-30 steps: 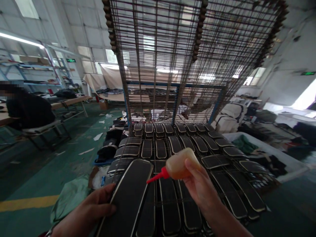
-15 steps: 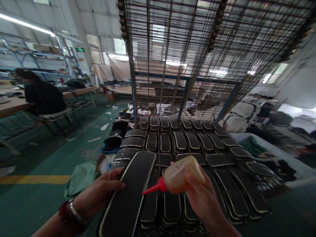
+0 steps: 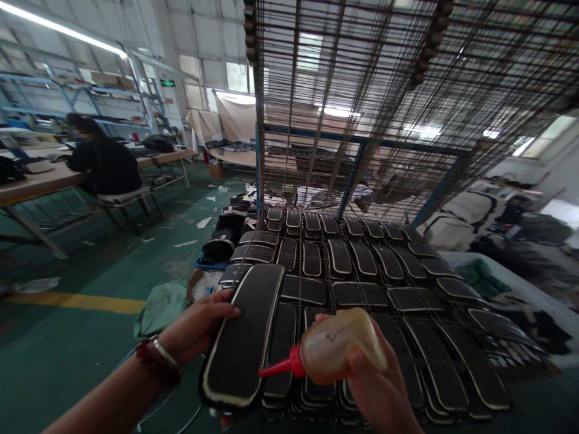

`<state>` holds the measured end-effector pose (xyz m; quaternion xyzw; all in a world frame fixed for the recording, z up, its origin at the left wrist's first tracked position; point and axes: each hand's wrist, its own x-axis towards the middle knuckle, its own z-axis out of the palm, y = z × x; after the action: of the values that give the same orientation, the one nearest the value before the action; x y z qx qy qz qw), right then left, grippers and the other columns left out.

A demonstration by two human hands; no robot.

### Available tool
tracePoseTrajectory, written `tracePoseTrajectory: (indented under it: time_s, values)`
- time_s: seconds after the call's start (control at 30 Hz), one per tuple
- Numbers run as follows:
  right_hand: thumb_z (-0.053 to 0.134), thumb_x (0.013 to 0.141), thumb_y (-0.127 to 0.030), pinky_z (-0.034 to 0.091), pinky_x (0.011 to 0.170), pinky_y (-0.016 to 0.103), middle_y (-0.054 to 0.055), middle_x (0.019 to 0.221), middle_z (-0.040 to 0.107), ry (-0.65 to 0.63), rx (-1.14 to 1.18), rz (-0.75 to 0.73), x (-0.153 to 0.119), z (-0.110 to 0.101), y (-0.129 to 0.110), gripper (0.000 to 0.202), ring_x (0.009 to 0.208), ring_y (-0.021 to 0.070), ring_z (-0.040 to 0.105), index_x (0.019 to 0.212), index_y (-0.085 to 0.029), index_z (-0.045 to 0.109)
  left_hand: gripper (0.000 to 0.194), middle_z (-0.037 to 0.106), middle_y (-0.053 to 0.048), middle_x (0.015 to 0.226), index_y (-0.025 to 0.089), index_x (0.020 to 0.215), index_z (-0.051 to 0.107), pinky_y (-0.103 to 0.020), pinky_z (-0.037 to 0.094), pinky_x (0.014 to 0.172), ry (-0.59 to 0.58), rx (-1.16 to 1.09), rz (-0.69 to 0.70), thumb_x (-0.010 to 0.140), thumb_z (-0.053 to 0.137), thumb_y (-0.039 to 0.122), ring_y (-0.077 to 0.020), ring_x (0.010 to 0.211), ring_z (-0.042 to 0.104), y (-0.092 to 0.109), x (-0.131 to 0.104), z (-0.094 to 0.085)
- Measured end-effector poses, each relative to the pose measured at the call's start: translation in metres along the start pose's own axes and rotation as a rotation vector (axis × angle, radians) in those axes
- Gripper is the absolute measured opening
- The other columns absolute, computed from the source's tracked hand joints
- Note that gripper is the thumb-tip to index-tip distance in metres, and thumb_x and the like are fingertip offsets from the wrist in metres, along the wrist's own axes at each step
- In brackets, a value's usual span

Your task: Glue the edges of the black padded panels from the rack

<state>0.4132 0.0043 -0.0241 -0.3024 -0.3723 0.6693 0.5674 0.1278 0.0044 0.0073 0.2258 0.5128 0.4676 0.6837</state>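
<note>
A long black pad (image 3: 246, 337) with a pale line around its edge is tilted up in my left hand (image 3: 203, 322), thumb on its face and fingers behind. My right hand (image 3: 375, 374) is wrapped round a translucent squeeze bottle (image 3: 339, 346) of amber liquid. The bottle lies on its side, and its red nozzle (image 3: 280, 366) points left, the tip at the pad's right edge. Whether the tip touches the pad, I cannot tell. Behind both hands, similar black pads (image 3: 362, 294) lie in rows on a wire rack.
Raised wire rack panels (image 3: 362, 72) rise over the pads. At the left a person (image 3: 108, 160) in dark clothes sits at a long table (image 3: 49, 184). A green bag (image 3: 160, 307) lies on the floor, left of the rack. White sacks (image 3: 456, 223) are at the right.
The held pad has come further into view, showing its rounded lower end. The nozzle tip is now lower along its right edge. The whole view has shifted, with the surroundings further right.
</note>
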Motion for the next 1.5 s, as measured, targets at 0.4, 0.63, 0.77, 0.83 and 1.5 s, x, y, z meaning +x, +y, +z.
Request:
tracePoseTrajectory:
  time_s: [0.4, 0.63, 0.77, 0.83, 1.5]
  values:
    - [0.092, 0.078, -0.051, 0.066, 0.081, 0.041, 0.006, 0.108, 0.081, 0.017, 0.193, 0.136, 0.010, -0.008, 0.045, 0.035, 0.096, 0.0296, 0.077, 0.106, -0.033, 0.081, 0.024, 0.080, -0.005, 0.073, 0.016, 0.094, 0.064, -0.033, 0.066, 0.062, 0.206, -0.068, 0.081, 0.077, 0.074, 0.003, -0.0226, 0.063, 0.078, -0.006, 0.014, -0.004]
    - [0.094, 0.075, -0.051, 0.064, 0.079, 0.032, 0.006, 0.100, 0.081, 0.122, 0.168, 0.054, 0.078, 0.002, 0.019, 0.038, 0.093, 0.0234, 0.076, 0.099, -0.024, 0.080, 0.035, 0.084, -0.009, 0.088, 0.013, 0.107, 0.070, -0.035, 0.065, 0.072, -0.043, -0.113, 0.003, 0.073, 0.076, 0.008, -0.0272, 0.081, 0.081, -0.025, 0.009, 0.021]
    - [0.095, 0.074, -0.047, 0.060, 0.069, 0.030, 0.003, 0.093, 0.077, 0.154, 0.034, -0.117, 0.103, 0.004, 0.008, 0.040, 0.085, 0.0220, 0.072, 0.100, -0.023, 0.076, 0.036, 0.084, -0.010, 0.092, 0.014, 0.107, 0.071, -0.033, 0.063, 0.069, -0.063, -0.091, -0.053, 0.072, 0.073, 0.007, -0.0287, 0.089, 0.081, -0.033, 0.008, 0.037]
    - [0.098, 0.070, -0.043, 0.058, 0.074, 0.030, 0.000, 0.094, 0.076, 0.161, 0.015, -0.164, 0.104, 0.004, 0.009, 0.041, 0.087, 0.0211, 0.070, 0.099, -0.025, 0.075, 0.037, 0.084, -0.010, 0.093, 0.015, 0.106, 0.071, -0.034, 0.062, 0.069, -0.072, -0.091, -0.060, 0.070, 0.072, 0.007, -0.0291, 0.091, 0.080, -0.034, 0.010, 0.040]
    - [0.095, 0.079, -0.036, 0.057, 0.098, 0.048, 0.010, 0.117, 0.077, -0.088, -0.130, -0.302, 0.069, -0.037, -0.007, 0.051, 0.109, 0.0316, 0.072, 0.122, -0.028, 0.070, 0.045, 0.084, -0.011, 0.102, 0.016, 0.109, 0.075, -0.037, 0.063, 0.075, -0.100, -0.090, -0.096, 0.064, 0.081, 0.011, -0.0316, 0.095, 0.079, -0.036, 0.028, 0.031]
